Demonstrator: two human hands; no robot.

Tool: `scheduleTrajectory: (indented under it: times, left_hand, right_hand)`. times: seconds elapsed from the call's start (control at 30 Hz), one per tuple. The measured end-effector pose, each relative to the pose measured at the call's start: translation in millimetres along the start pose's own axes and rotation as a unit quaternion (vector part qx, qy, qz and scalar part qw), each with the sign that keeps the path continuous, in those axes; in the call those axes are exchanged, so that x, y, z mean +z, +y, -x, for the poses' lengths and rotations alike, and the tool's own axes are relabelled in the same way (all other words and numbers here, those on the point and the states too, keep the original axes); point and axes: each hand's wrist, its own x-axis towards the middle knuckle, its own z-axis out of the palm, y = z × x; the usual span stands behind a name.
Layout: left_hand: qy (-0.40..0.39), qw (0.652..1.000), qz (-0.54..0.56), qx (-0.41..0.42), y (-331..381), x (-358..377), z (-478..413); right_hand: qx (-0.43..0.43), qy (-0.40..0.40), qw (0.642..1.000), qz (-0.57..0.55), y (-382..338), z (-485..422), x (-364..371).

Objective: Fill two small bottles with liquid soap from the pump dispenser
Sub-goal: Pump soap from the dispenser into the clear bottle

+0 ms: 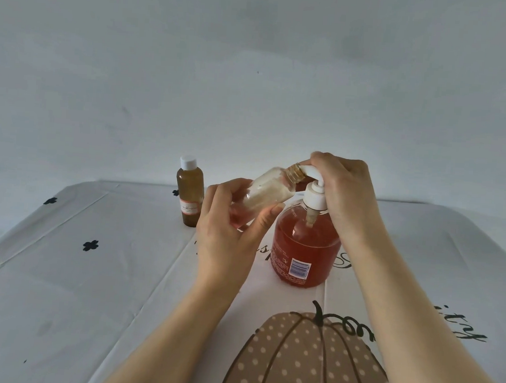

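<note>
Plain grey-white wall (253,73) fills upper half of frame. White tablecloth (63,268) below, creased, black flower prints at left, dotted pumpkin print (303,363) bottom centre.

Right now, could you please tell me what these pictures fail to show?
In the head view:
The pump top of the dispenser is covered by the right hand.
The spout tip is hidden by the neck of the small bottle, held by the left hand; soap flow unseen.
The label on the capped bottle is too small to read.
</note>
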Motion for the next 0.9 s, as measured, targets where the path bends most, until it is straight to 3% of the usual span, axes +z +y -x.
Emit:
scheduleTrajectory:
  times: [0.27, 0.6, 0.9]
  left_hand:
    - [0.000, 1.000, -0.010, 0.003, -1, -2, 2]
    - [0.013, 1.000, 0.007, 0.011, 5, 1, -2]
    - [0.008, 1.000, 0.010, 0.004, 4, 1, -3]
  right_hand:
    - [0.003, 0.001, 0.999, 0.039, 3, 2, -1]
    - [0.013, 0.005, 0.999, -0.038, -7, 1, 2]
    - [0.027, 0.009, 0.999, -0.036, -9, 1, 1]
